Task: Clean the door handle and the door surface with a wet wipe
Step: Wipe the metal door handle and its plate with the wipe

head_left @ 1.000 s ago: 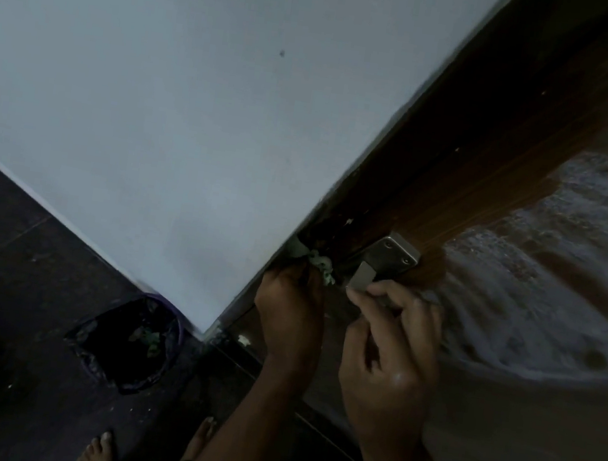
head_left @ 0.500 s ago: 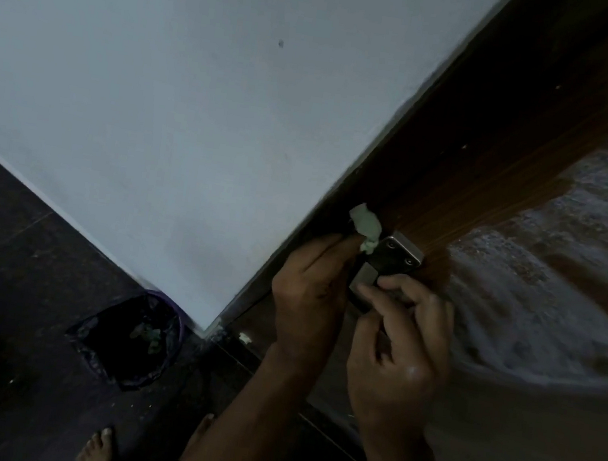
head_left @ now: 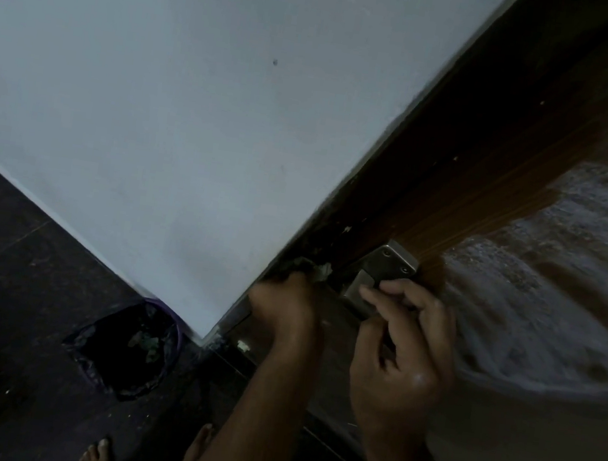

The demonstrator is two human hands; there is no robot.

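The brown wooden door (head_left: pixel 496 187) fills the right side, with wet streaks shining on its lower right face. A silver metal door handle (head_left: pixel 386 269) is fixed near the door's edge. My right hand (head_left: pixel 407 346) grips the handle's lower part with curled fingers. My left hand (head_left: pixel 284 305) holds a crumpled pale wet wipe (head_left: pixel 322 270) against the door edge just left of the handle. Most of the wipe is hidden in my fist.
A white wall (head_left: pixel 196 98) takes up the left and centre. On the dark floor below stands a purple bin with a black liner (head_left: pixel 129 350). My bare feet (head_left: pixel 99 455) show at the bottom edge.
My left hand has slid down and left with the wipe, from beside the handle's top plate to the door edge. My right hand stays on the handle.
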